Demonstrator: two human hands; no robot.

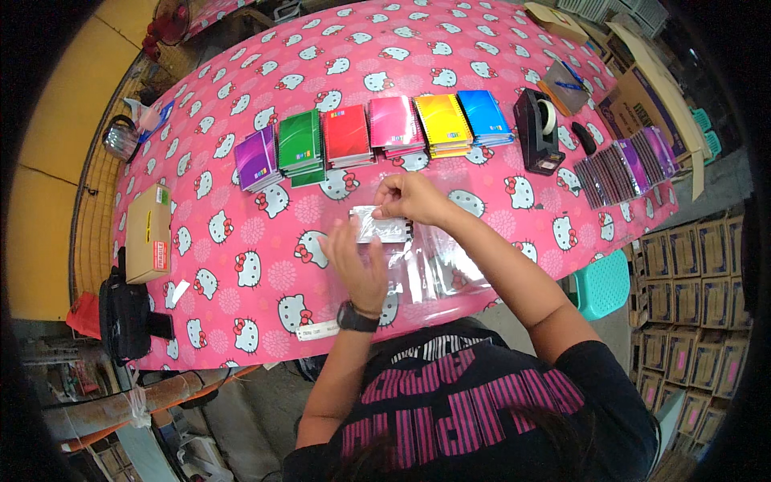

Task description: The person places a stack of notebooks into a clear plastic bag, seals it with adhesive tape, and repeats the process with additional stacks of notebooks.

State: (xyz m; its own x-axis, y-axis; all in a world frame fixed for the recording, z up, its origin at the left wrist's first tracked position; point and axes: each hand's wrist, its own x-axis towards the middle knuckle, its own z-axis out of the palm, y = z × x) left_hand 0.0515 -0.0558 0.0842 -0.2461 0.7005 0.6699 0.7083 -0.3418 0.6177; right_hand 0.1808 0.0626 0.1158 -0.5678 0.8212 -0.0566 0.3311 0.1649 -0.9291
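A small white pad [373,229] with dark binding along its right edge lies in front of me; its surface looks glossy, like clear plastic. My right hand [411,198] reaches over its far edge with thumb and fingers pinched together; what is between them is too small to make out. Beside the pad's near left corner, my left hand [353,263] has its fingers stretched out and apart. Under both hands spread sheets of clear plastic [450,261]. Beyond them stand stacks of spiral notebooks: purple [257,159], green [299,140], red [347,135], pink [394,123], yellow [442,120] and blue [484,115].
A black tape dispenser [532,132] stands right of the notebooks, near a row of purple packs [614,173]. At left are a cardboard box [148,233] and a black bag [124,317]. A teal stool [604,285] is past the right table edge.
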